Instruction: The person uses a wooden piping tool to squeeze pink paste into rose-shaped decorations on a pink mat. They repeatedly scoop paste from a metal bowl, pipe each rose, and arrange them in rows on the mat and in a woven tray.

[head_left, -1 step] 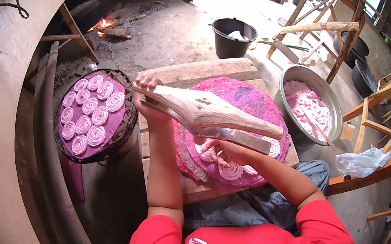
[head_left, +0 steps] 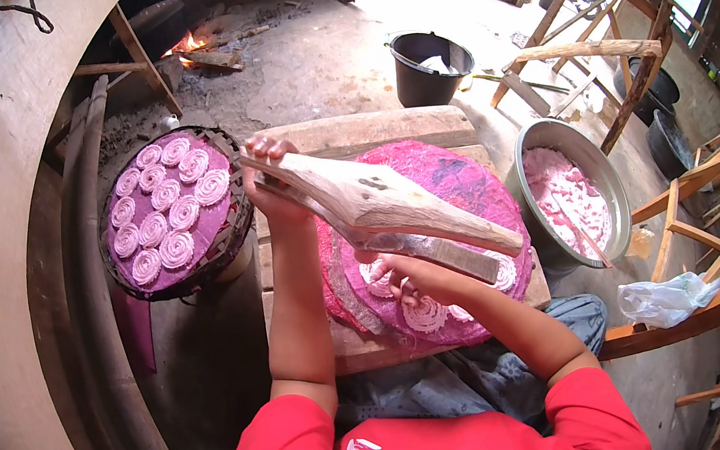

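My left hand [head_left: 273,182] is closed round the left ends of a two-armed wooden hand press [head_left: 393,197], which slants down to the right. Under the press, my right hand [head_left: 420,279] has its index finger stretched out and the other fingers loosely bent, with nothing visible in them. It hovers close to pale pink dough rosettes [head_left: 426,315] on a round pink cloth-covered tray [head_left: 474,181]. The press hides part of the tray and of my right hand. The tray lies on a low wooden table [head_left: 320,138].
At left, a round basket tray [head_left: 240,207] carries several pink rosettes. A metal basin [head_left: 517,180] of pink dough with a stick stands at right. Beyond are a black bucket [head_left: 413,79], a wooden frame [head_left: 579,49] and a fire [head_left: 187,45]. A plastic bag [head_left: 670,299] lies right.
The left hand and its end of the press have shifted slightly left. The right hand has moved a little to the left and up.
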The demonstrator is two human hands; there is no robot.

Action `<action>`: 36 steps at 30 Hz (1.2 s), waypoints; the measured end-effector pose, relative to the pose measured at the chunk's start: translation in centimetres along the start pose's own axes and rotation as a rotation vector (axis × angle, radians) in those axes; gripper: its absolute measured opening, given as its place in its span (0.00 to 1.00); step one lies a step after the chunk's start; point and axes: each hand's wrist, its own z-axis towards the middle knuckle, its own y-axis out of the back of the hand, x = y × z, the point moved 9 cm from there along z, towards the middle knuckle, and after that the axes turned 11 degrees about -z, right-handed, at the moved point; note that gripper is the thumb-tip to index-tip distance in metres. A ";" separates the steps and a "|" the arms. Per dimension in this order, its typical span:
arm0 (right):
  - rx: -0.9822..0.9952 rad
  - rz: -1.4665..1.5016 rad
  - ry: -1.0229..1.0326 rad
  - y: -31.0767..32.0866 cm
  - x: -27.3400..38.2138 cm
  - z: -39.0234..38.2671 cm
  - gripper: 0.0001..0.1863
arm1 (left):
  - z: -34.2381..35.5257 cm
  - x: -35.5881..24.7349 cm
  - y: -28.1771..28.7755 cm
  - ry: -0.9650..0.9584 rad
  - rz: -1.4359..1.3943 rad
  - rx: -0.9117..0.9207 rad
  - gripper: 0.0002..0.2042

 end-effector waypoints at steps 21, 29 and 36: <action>-0.241 0.035 -0.166 11.8 2.7 -14.7 0.32 | -2.0 12.9 12.2 0.214 0.259 -0.549 0.17; -0.154 -0.119 -0.207 10.8 4.7 -16.4 0.33 | -1.2 13.5 9.2 0.193 0.265 -0.444 0.13; -0.409 -0.180 -0.188 12.2 5.9 -17.6 0.34 | -1.1 14.3 8.9 0.161 0.232 -0.611 0.20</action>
